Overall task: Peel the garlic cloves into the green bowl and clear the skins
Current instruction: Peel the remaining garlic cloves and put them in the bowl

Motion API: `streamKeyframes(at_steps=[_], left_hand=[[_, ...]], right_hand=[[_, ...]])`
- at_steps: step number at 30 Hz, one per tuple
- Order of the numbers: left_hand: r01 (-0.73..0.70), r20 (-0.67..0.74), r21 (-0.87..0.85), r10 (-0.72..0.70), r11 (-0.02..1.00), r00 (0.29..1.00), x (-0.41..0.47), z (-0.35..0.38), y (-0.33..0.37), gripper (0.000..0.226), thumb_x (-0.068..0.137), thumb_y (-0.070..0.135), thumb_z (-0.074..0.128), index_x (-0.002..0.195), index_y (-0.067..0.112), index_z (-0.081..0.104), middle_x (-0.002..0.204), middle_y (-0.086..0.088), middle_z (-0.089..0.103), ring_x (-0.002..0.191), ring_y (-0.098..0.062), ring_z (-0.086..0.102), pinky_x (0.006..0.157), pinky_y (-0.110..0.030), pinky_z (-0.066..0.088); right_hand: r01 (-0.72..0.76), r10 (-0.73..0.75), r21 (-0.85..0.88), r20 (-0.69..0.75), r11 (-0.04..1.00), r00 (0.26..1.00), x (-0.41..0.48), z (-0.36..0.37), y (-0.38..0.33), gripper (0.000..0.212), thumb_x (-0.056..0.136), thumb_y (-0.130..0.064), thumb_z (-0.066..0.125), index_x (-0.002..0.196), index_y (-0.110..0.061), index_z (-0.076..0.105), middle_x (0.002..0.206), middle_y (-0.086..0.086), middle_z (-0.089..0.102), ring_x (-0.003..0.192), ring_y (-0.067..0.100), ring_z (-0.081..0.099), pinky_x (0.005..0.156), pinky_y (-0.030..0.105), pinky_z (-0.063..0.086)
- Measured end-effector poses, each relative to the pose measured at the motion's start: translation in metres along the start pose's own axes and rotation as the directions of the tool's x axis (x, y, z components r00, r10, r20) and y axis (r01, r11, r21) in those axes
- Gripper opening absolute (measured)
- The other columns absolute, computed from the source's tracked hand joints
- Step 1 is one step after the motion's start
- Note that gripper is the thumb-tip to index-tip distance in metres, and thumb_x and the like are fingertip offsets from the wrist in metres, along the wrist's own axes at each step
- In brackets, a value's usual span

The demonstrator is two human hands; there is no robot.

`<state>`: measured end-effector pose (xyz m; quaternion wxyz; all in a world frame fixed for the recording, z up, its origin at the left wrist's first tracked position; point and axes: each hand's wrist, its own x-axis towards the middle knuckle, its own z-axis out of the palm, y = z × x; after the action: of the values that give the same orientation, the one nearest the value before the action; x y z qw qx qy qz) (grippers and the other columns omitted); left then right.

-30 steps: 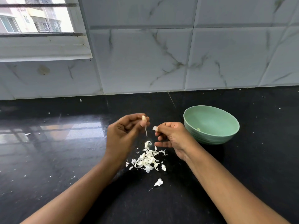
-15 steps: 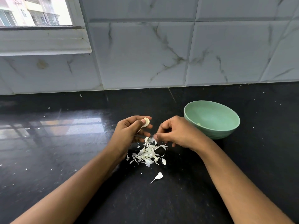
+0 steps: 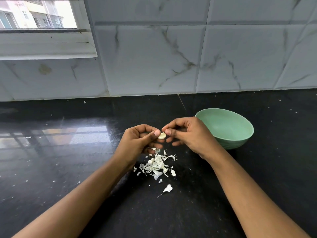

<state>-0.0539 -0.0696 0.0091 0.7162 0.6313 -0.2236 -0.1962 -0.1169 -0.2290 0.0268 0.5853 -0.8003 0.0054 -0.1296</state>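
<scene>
At the far left a window [image 3: 39,16] sits high in the marble-patterned tiled wall [image 3: 154,57], and its light reflects off the black counter [image 3: 68,169] below. Toward the middle, the left hand [image 3: 137,143] hovers above the counter with its fingers curled, thumb and forefinger pinching a pale garlic clove [image 3: 161,135]. The right hand [image 3: 187,134] meets it from the other side, its thumb and forefinger also closed on the clove, so the clove sits between the two hands in the air. Directly below them lies a loose pile of white skins [image 3: 156,165] on the counter, and one larger stray skin [image 3: 167,188] rests a little nearer the person, apart from the pile. Just right of the right hand, partly hidden behind it, stands the green bowl [image 3: 231,142], upright on the counter, its visible inside bare. Small white flecks are scattered across the dark surface.
</scene>
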Motion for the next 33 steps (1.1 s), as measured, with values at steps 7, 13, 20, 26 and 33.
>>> streamKeyframes(at_steps=[7,13,20,26,33], left_hand=[[-0.029,-0.018,-0.025,0.029,0.999,0.999,-0.002,0.001,0.001,0.02,0.07,0.017,0.068,0.085,0.005,0.065,0.065,-0.005,0.071,0.059,-0.01,0.068,0.048,-0.016,0.05],[0.043,-0.024,-0.128,-0.046,0.991,0.999,-0.001,0.001,0.002,0.018,0.067,0.014,0.067,0.083,0.005,0.066,0.065,-0.005,0.072,0.056,-0.008,0.068,0.047,-0.014,0.05],[0.133,0.006,-0.235,-0.136,0.963,0.991,-0.001,0.0,0.005,0.016,0.067,0.015,0.065,0.081,0.006,0.066,0.067,-0.006,0.072,0.056,-0.007,0.068,0.046,-0.013,0.051],[0.139,0.042,-0.251,-0.133,0.958,0.99,-0.001,-0.002,0.004,0.01,0.069,0.014,0.064,0.074,0.008,0.071,0.069,-0.007,0.072,0.057,-0.007,0.068,0.047,-0.014,0.053],[0.126,0.055,-0.201,-0.118,0.971,0.992,-0.001,-0.005,0.009,0.014,0.068,0.012,0.064,0.079,0.004,0.068,0.066,-0.008,0.071,0.053,-0.008,0.067,0.048,-0.014,0.053]], right_hand=[[-0.065,0.06,0.144,0.038,0.987,0.997,-0.001,-0.001,0.0,0.005,0.079,-0.001,0.07,0.082,-0.004,0.067,0.068,0.007,0.067,0.059,0.009,0.065,0.058,0.021,0.055],[0.05,-0.05,-0.027,-0.015,0.998,0.999,0.001,0.0,0.001,0.005,0.082,-0.012,0.07,0.078,-0.014,0.068,0.072,0.011,0.07,0.064,0.014,0.069,0.061,0.025,0.058],[0.356,-0.357,-0.411,0.077,0.839,0.931,0.001,-0.004,0.006,0.009,0.09,-0.018,0.063,0.085,-0.011,0.066,0.077,-0.003,0.063,0.064,0.011,0.065,0.061,0.04,0.055],[0.404,-0.438,-0.447,0.029,0.798,0.898,0.002,0.006,0.011,0.021,0.094,-0.026,0.049,0.083,-0.01,0.058,0.076,-0.005,0.052,0.058,0.01,0.055,0.05,0.033,0.05],[0.428,-0.485,-0.513,0.025,0.744,0.874,0.003,0.01,0.013,0.031,0.093,-0.036,0.042,0.084,-0.011,0.057,0.076,-0.014,0.046,0.059,0.004,0.045,0.052,0.019,0.036]])
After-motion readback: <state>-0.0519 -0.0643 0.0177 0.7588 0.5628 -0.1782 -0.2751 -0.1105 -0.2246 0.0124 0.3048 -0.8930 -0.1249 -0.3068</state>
